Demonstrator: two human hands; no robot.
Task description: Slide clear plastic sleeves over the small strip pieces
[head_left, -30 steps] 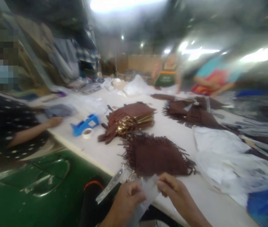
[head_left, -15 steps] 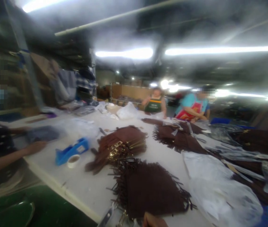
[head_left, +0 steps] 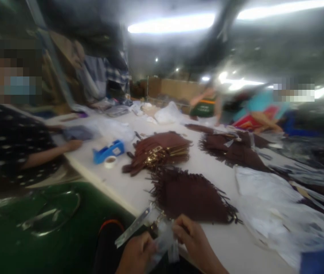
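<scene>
The left hand and right hand pinch a translucent sheet between them, a brown fringed item lying just beyond their grip.

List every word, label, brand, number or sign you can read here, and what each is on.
None can be read.
Green apron: pale lettering below the orange band, too blurred to read.
Blue tape dispenser: small white label on its side, too small and blurred to read.
Pale strip: marks too blurred to tell whether they are text.
</scene>
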